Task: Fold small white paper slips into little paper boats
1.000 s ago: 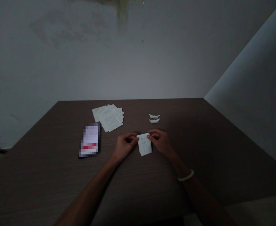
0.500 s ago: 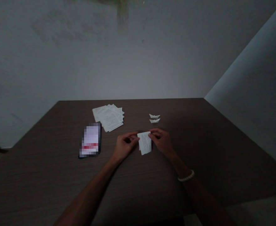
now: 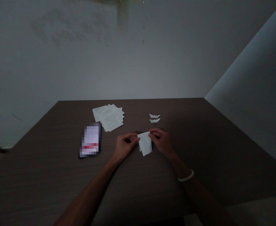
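Observation:
A small folded sheet of printed paper (image 3: 145,145) is held up between my two hands over the table. My left hand (image 3: 125,145) pinches its upper left corner between thumb and fingers. At the upper right edge, my right hand (image 3: 161,141) grips it the same way, the thumb on the near face. The sheet's lower edge hangs loose, and a second layer shows behind it on the left. Just beyond my right hand lie two small folded paper boats, a farther boat (image 3: 154,116) and a nearer boat (image 3: 154,121), one behind the other.
A fanned pile of printed paper sheets (image 3: 109,117) lies at the back left. Nearer to me, left of my left hand, is a dark-edged phone (image 3: 90,140) with its screen blurred. The brown wooden table (image 3: 187,114) meets a stained grey wall (image 3: 138,62) behind.
The folded paper has tilted slightly, its lower end swinging a little to the right. Both hands keep their hold and have hardly moved.

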`<move>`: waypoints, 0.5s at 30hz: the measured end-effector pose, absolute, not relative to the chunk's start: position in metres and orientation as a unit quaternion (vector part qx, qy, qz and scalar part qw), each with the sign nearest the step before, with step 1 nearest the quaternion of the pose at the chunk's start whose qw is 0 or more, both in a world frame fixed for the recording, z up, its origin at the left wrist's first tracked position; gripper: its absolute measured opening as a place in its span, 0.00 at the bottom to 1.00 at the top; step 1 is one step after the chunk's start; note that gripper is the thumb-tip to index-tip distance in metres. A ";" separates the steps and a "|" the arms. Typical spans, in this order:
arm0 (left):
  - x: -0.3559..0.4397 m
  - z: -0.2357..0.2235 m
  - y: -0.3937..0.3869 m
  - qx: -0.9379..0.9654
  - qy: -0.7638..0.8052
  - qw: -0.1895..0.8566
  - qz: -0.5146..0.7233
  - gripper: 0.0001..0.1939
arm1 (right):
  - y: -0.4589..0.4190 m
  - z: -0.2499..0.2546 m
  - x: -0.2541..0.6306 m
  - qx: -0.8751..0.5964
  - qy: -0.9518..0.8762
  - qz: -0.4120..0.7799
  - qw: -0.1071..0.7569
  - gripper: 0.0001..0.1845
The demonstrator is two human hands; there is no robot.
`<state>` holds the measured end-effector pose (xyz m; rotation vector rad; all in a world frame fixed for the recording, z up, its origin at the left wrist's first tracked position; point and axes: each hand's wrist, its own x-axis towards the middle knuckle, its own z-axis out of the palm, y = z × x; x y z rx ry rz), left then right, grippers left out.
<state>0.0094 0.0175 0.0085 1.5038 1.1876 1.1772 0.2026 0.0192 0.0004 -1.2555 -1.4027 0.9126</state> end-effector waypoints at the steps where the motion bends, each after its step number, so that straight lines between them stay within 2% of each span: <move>1: 0.010 0.010 0.017 0.599 0.477 0.437 0.472 0.14 | 0.019 0.000 0.202 -0.518 -0.578 0.383 0.502 0.12; 11: 0.008 0.010 0.018 0.592 0.475 0.465 0.456 0.13 | 0.019 0.001 0.201 -0.497 -0.571 0.415 0.504 0.12; 15: 0.008 0.011 0.018 0.594 0.461 0.466 0.465 0.17 | 0.019 -0.001 0.201 -0.485 -0.566 0.436 0.505 0.13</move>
